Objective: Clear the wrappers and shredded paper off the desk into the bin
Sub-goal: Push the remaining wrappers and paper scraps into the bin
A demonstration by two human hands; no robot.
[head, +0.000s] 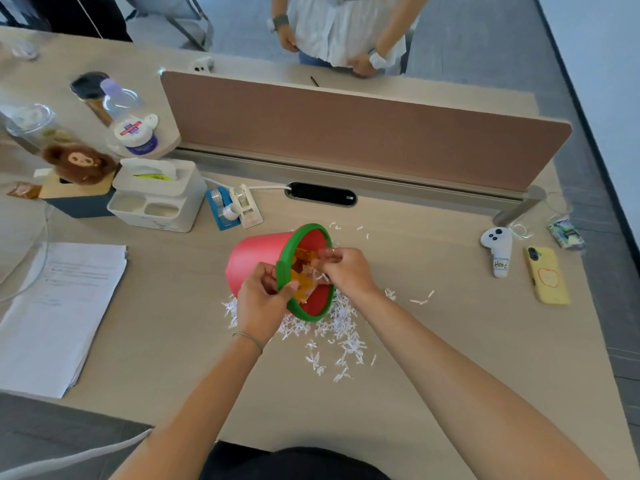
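The left hand (265, 292) gripped the tipped red bin (258, 259) by its rim on the worktop (450, 358) while the right hand (341, 271) pinched orange wrappers (302, 268) into its mouth. Shredded paper (332, 337) lay just below, seemingly next to be scooped in.

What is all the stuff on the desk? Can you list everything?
bin: one, red with green rim, tipped on its side mid-desk
wrappers: a few, orange, in the bin's mouth
shredded paper: many white bits, under and near the bin
paper stack: one, white, left
organiser box: one, white, back left
plush toy: one, brown, back left
controller: one, white, right
phone: one, yellow case, right
left hand: holding the bin's rim
right hand: at the bin's mouth, fingers pinching a clear wrapper
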